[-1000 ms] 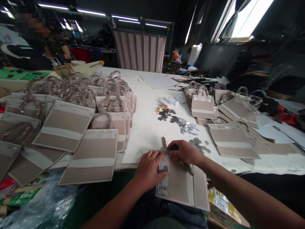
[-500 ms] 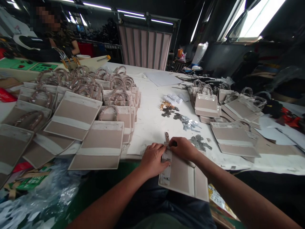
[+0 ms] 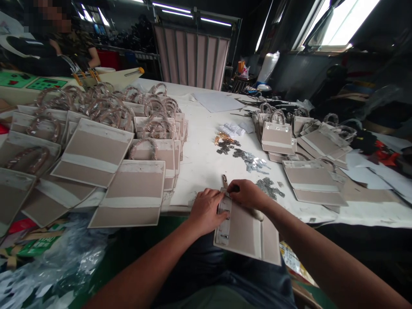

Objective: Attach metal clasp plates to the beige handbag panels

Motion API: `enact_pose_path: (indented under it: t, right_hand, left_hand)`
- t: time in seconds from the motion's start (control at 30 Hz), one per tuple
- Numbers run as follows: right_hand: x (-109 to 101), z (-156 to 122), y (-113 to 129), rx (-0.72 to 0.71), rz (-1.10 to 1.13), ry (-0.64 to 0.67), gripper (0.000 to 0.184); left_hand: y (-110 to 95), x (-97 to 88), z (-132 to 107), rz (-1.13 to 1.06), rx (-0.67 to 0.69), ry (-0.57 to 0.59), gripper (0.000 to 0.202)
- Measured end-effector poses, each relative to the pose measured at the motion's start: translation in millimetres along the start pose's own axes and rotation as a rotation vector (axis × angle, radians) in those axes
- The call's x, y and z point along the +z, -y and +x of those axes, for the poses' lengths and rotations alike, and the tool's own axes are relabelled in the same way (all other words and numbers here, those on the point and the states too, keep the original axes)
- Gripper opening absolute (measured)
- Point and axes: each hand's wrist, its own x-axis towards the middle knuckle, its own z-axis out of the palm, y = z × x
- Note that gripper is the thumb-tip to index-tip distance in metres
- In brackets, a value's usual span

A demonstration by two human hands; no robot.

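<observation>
A beige bag panel (image 3: 246, 231) with a pale band and metal fittings along one side lies over my lap and the table's front edge. My left hand (image 3: 207, 210) grips its left side, thumb across the strip with the fittings and fingers near the top corner. At that same corner my right hand (image 3: 246, 194) is closed, thumb and forefinger pinched together. Whatever is between those fingertips is hidden. A short brown strap end (image 3: 224, 181) with a metal piece sticks out past the panel's top edge, just beyond the fingers of both hands.
Beige handbags (image 3: 144, 184) with wrapped handles crowd the left. More bags (image 3: 278, 137) stand at the right. Small silver plates (image 3: 269, 188), dark plates (image 3: 225, 147) and gold pieces (image 3: 223, 138) lie on the white table (image 3: 196, 161). A person (image 3: 77, 47) is at the back left.
The view has shifted slightly. Both hands stay at the panel's top corner in nearly the same pose.
</observation>
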Motion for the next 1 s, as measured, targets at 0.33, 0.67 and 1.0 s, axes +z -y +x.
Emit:
enact_pose_path:
  t: [0.33,0.67,1.0]
  right_hand:
    - [-3,5,-2,-0.091,0.001,0.072,0.023]
    - [0,12,7,-0.124,-0.211,0.096,0.028]
    - [21,-2,-6,-0.024,-0.204,-0.117,0.014]
  left_hand:
    - [-3,-4.8,0,0.003,-0.010,0.034,0.057]
    - [-2,-5.1,-1,-0.012,0.004,0.016,0.055]
    - [-5,-13.4,13,-0.054,-0.153,0.059,0.049]
